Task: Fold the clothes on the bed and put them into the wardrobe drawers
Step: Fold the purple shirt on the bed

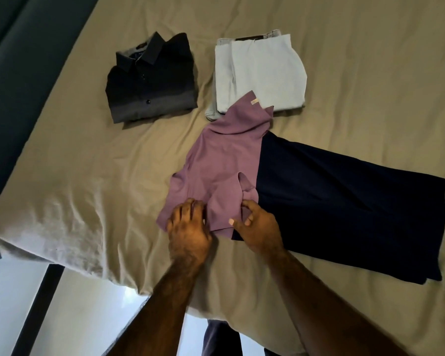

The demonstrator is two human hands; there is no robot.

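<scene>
A purple shirt lies partly folded on the beige bed sheet, its far end overlapping the pale folded jeans. My left hand grips the shirt's near left edge with curled fingers. My right hand pinches a fold of the purple fabric at its near right corner. Under the shirt's right side lies a flat navy garment, stretching to the right. A folded dark button shirt sits at the far left.
The bed's near edge runs just below my hands, with pale floor and a dark bar beyond it. A teal headboard or wall borders the left side. The wardrobe is out of view.
</scene>
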